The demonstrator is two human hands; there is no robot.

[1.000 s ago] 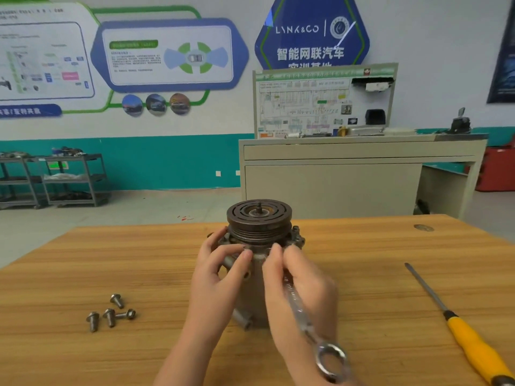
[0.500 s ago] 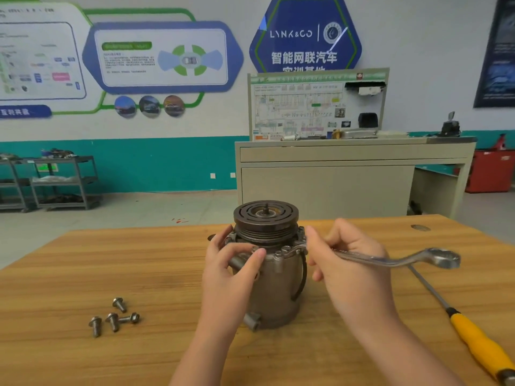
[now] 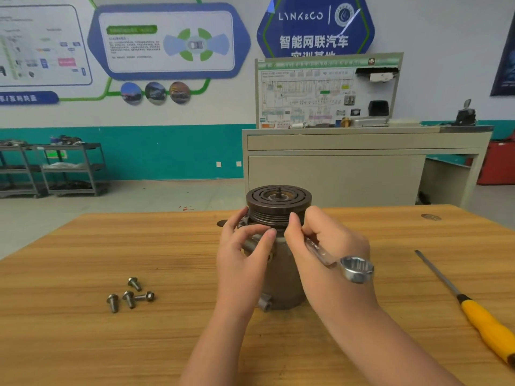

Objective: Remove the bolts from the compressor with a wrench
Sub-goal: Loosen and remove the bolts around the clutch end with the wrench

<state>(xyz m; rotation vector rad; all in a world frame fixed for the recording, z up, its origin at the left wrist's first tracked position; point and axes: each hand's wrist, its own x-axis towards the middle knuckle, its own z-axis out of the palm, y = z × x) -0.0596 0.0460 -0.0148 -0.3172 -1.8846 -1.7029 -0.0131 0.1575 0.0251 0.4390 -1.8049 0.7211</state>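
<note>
Left hand (image 3: 242, 254) steadies heavy, rigid compressor (image 3: 281, 274) | right hand (image 3: 326, 246) grips stiff steel wrench (image 3: 342, 260) mid-shank | four bolts (image 3: 129, 295) freed

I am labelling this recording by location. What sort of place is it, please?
Probably an automotive training workshop. A wall sign carries a car brand, a wiring-diagram board stands on a bench, parts carts line the wall, and a compressor sits on the wooden table.

head cam | faces forward-down | close over wooden table (image 3: 83, 344)
</note>
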